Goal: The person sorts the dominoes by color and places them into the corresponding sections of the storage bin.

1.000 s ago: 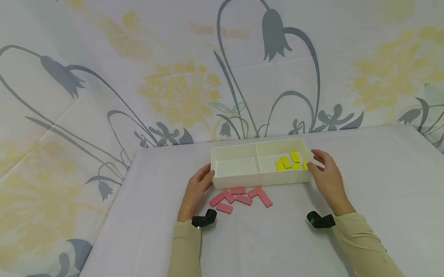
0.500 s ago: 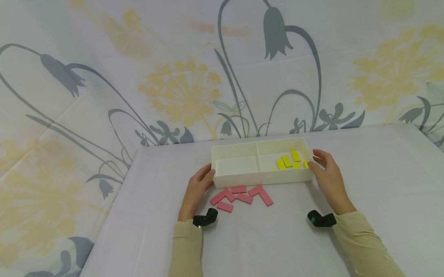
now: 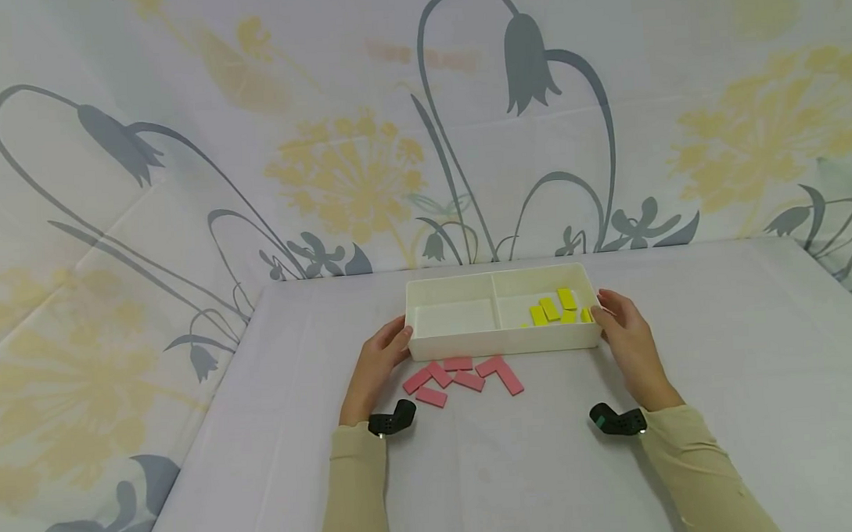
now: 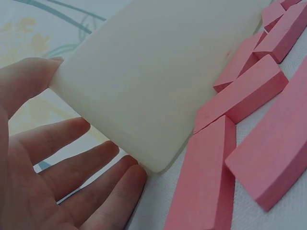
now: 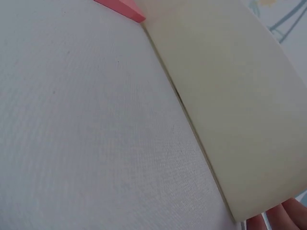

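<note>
A white two-compartment tray (image 3: 502, 343) lies on the table. Several yellow blocks (image 3: 556, 308) lie in its right compartment; the left compartment holds nothing. My left hand (image 3: 390, 347) rests against the tray's left end, the thumb at the corner and the fingers straight beside the wall. In the left wrist view that left hand (image 4: 57, 163) lies flat by the tray (image 4: 158, 72). My right hand (image 3: 614, 322) touches the tray's right end with the thumb by the rim. Only my right fingertips (image 5: 283, 218) show past the tray (image 5: 240, 96) in the right wrist view.
Several pink blocks (image 3: 461, 377) lie loose on the cloth just in front of the tray, close to my left hand; the pink blocks (image 4: 244, 96) fill the left wrist view. A flowered cloth (image 3: 184, 188) hangs behind the table. The tablecloth (image 3: 717, 342) spreads right of the tray.
My right hand has drawn in closer against the tray's right end. The tray sits very slightly farther back. The left hand has stayed put.
</note>
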Demonstrator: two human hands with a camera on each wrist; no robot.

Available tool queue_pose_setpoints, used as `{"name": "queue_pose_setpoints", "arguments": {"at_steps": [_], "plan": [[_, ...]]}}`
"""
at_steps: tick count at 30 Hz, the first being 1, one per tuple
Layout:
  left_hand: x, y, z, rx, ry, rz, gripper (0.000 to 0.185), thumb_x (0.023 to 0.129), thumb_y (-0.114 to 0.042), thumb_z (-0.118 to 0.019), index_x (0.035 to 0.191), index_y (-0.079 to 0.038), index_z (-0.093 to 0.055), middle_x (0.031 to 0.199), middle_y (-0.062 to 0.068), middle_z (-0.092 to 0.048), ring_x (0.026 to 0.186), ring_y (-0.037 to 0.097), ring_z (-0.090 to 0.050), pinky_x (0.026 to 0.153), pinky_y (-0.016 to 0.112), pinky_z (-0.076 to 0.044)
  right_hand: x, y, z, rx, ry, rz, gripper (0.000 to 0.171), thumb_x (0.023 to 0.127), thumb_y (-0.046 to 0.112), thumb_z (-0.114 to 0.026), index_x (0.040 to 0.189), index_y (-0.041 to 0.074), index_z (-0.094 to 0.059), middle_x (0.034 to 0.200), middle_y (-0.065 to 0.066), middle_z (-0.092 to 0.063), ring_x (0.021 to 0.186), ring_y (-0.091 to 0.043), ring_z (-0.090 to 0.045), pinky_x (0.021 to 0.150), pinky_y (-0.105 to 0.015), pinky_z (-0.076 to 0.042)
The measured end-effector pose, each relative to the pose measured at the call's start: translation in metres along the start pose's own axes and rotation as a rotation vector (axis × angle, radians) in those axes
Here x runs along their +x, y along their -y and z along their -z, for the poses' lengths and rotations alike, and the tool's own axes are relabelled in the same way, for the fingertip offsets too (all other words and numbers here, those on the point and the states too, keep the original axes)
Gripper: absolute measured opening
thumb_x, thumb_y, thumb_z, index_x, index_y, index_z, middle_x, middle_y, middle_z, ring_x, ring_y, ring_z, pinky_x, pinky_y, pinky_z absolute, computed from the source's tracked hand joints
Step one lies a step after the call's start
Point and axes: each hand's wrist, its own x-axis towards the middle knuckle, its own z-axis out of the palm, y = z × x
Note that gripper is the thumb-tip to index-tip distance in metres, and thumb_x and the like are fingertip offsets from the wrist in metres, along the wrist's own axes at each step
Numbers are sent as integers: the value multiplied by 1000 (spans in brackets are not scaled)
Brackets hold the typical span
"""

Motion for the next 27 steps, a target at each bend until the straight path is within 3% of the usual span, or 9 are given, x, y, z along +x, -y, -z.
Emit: {"name": "queue_pose_setpoints", "arguments": {"at_steps": [4, 10, 16, 21, 27], "plan": [[-4, -7, 0, 8, 14, 13, 51, 91, -31, -51, 133, -6, -41, 133, 7, -43, 114, 22, -48, 91, 38, -40, -1, -1, 1, 45, 33, -10, 64, 93, 44, -36, 142, 7, -17, 145, -15, -19, 129, -29, -24, 100, -46, -27], [3, 3, 1, 50, -10, 16, 51, 88, -38, -54, 130, -11, -46, 127, 1, -48, 109, 17, -52, 87, 34, -44, 1, -5, 0, 52, 57, -23, 67, 92, 48, -33, 142, 7, -16, 145, -15, -17, 129, -29, -22, 101, -47, -24], [6, 9, 2, 149, -15, 19, 53, 85, -44, -54, 130, -15, -47, 126, 2, -50, 108, 18, -52, 85, 35, -46, 3, -8, 0, 48, 79, -38, 71, 92, 51, -31, 142, 4, -15, 146, -12, -15, 132, -28, -17, 103, -46, -21], [3, 3, 5, 254, 6, 50, 57, 83, -48, -55, 131, -19, -45, 125, 2, -51, 106, 18, -53, 84, 35, -46, 4, -7, 0, 44, 85, -52, 75, 90, 54, -31, 142, 4, -13, 147, -12, -13, 133, -27, -14, 103, -45, -20], [-2, -6, 9, 401, 40, 62, 61, 80, -50, -58, 130, -18, -46, 115, 2, -55, 93, 18, -58, 78, 38, -47, 4, -6, 0, 7, 85, -48, 73, 91, 53, -31, 142, 4, -14, 146, -13, -15, 132, -27, -16, 103, -46, -21]]}}
